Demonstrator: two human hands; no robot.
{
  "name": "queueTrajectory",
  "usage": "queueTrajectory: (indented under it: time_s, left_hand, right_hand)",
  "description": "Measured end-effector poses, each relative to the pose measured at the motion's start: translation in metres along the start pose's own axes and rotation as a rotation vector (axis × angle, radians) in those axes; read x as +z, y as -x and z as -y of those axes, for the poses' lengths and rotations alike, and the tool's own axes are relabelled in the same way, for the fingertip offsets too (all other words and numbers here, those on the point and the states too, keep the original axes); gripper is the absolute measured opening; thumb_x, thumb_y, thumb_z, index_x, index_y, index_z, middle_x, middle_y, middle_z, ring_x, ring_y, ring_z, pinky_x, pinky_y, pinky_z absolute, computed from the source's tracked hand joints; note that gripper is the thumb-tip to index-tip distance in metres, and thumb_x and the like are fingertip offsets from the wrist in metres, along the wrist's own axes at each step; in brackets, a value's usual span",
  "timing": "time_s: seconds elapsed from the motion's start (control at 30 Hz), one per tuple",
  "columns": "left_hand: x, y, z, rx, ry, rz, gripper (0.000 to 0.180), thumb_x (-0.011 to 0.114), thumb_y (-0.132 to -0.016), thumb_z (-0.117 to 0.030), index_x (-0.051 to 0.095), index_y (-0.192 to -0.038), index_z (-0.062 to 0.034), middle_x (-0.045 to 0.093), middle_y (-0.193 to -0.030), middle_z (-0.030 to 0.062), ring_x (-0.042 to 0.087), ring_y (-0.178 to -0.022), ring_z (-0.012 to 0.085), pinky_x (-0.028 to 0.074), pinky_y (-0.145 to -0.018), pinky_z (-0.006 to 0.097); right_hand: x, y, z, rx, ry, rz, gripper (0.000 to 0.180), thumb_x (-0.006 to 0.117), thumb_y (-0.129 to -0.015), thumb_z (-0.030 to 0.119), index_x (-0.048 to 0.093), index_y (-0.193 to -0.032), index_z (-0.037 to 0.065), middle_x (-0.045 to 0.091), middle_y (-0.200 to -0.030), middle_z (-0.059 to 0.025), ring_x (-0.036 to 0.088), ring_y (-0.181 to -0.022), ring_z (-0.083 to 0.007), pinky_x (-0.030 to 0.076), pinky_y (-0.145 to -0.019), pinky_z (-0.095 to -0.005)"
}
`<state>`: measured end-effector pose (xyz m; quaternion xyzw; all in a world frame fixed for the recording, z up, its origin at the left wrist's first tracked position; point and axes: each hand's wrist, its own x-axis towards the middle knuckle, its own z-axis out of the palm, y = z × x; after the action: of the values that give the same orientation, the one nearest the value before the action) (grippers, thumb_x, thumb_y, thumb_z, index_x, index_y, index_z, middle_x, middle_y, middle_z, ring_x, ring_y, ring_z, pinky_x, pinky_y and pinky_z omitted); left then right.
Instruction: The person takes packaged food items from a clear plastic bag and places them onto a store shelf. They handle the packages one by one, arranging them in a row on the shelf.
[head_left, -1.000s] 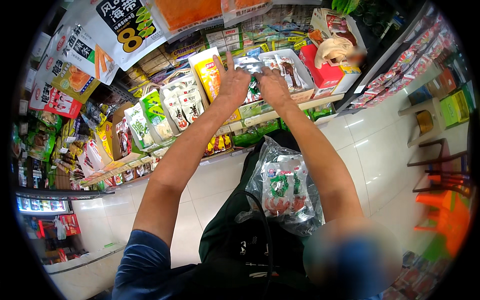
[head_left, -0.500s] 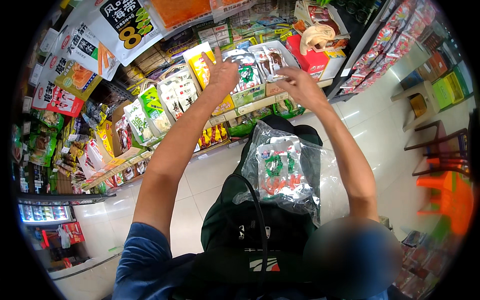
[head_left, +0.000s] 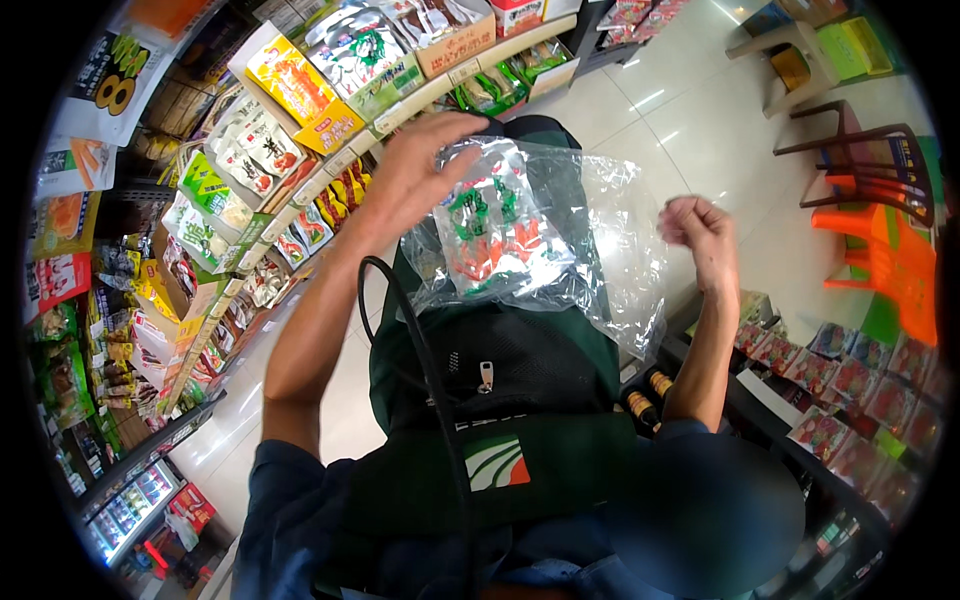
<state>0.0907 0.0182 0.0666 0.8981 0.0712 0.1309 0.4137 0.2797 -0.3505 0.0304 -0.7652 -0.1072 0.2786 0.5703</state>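
Across my lap lies a clear plastic bag (head_left: 622, 215) with silvery snack packets (head_left: 492, 225) inside, printed in green and red. My left hand (head_left: 418, 172) is at the upper left edge of the bag, its thumb and fingers apart around the corner of the packets; no firm grip shows. To the right of the bag, my right hand (head_left: 703, 240) is raised with its fingers curled in. Its fingertips are close to the bag's loose right side, and nothing shows between them.
Ahead and left, a shelf (head_left: 420, 97) carries open boxes, among them a yellow box (head_left: 298, 85) and a box of silver packets (head_left: 362, 55). An orange plastic chair (head_left: 885, 255) and a brown chair (head_left: 862, 155) stand at the right. Bottles (head_left: 643, 405) are beside my right forearm.
Both hands have come back from the shelf boxes, the left to the bag on my lap, the right to its right side. The view has turned rightward.
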Motion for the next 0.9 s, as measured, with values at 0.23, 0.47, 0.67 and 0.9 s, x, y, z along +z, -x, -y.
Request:
queueTrajectory:
  time_s: [0.23, 0.47, 0.67, 0.9]
  left_hand:
    - [0.061, 0.032, 0.004, -0.100, 0.293, -0.102, 0.028, 0.066, -0.096, -0.006, 0.071, -0.124, -0.0020, 0.072, -0.123, 0.0154, 0.070, -0.111, 0.0284, 0.054, -0.096, 0.037]
    - [0.064, 0.040, 0.001, -0.046, 0.237, -0.094, 0.028, 0.065, -0.095, -0.005, 0.072, -0.123, -0.0031, 0.072, -0.121, 0.0161, 0.069, -0.112, 0.0307, 0.053, -0.098, 0.038]
    - [0.066, 0.043, 0.002, 0.015, 0.167, -0.093, 0.027, 0.068, -0.093, -0.005, 0.073, -0.119, -0.0027, 0.073, -0.119, 0.0163, 0.068, -0.113, 0.0336, 0.052, -0.099, 0.039]
    - [0.061, 0.043, -0.002, -0.045, 0.180, -0.043, 0.025, 0.070, -0.095, -0.007, 0.073, -0.119, -0.0013, 0.072, -0.123, 0.0159, 0.067, -0.117, 0.0284, 0.051, -0.102, 0.038]
  right_hand:
    - [0.031, 0.033, -0.006, 0.144, -0.003, 0.277, 0.015, 0.074, -0.094, 0.015, 0.075, -0.100, 0.000, 0.071, -0.080, -0.0043, 0.065, -0.067, -0.0117, 0.051, -0.057, -0.0267]
    - [0.082, 0.007, 0.025, -0.326, 0.246, 0.356, 0.019, 0.082, -0.088, 0.015, 0.076, -0.095, -0.001, 0.072, -0.090, -0.0055, 0.063, -0.079, -0.0135, 0.051, -0.074, -0.0308]
    - [0.131, 0.006, 0.030, -0.222, 0.366, 0.545, 0.031, 0.083, -0.089, 0.024, 0.073, -0.097, -0.004, 0.072, -0.086, -0.0091, 0.066, -0.078, -0.0157, 0.052, -0.072, -0.0309]
    - [0.122, -0.003, 0.011, 0.020, -0.014, 0.594, 0.018, 0.079, -0.090, 0.015, 0.069, -0.095, 0.000, 0.069, -0.088, -0.0014, 0.061, -0.083, -0.0085, 0.048, -0.075, -0.0278]
